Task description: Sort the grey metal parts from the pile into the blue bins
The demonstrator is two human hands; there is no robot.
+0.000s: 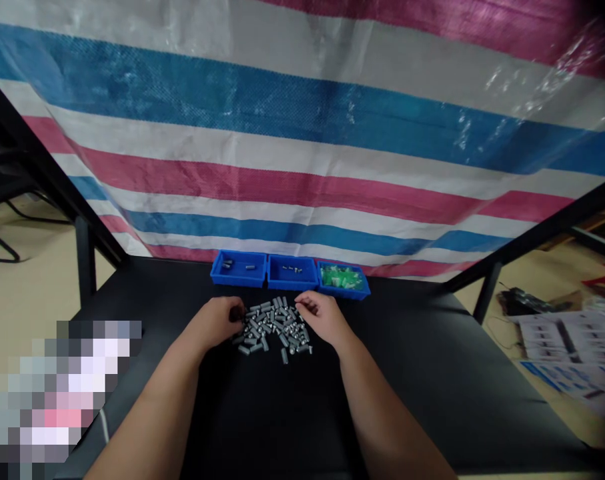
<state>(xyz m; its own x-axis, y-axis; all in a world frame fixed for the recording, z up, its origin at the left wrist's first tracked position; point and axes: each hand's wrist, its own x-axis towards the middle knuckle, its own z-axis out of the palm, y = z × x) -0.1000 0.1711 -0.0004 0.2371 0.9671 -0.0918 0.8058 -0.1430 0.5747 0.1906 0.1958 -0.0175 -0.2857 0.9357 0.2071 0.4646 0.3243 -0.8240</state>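
A loose pile of small grey metal cylinders [275, 325] lies on the black table in front of me. At the pile's left edge my left hand [221, 321] rests with its fingers curved and a gap between thumb and fingers; I see nothing held in it. My right hand [321, 312] is at the upper right edge of the pile, fingers loosely bent and apart, with nothing visible in them. Behind the pile stand three blue bins in a row: the left bin [239, 281] and middle bin [292, 283] have a few small metal pieces, the right bin [349, 292] holds green-and-clear packaged items.
The black tabletop [407, 373] extends to both sides. A striped plastic sheet [302, 153] hangs behind the bins, between black frame bars. A blurred-out object [67, 400] with a white cable lies at the left. Papers [557, 340] are on the floor at right.
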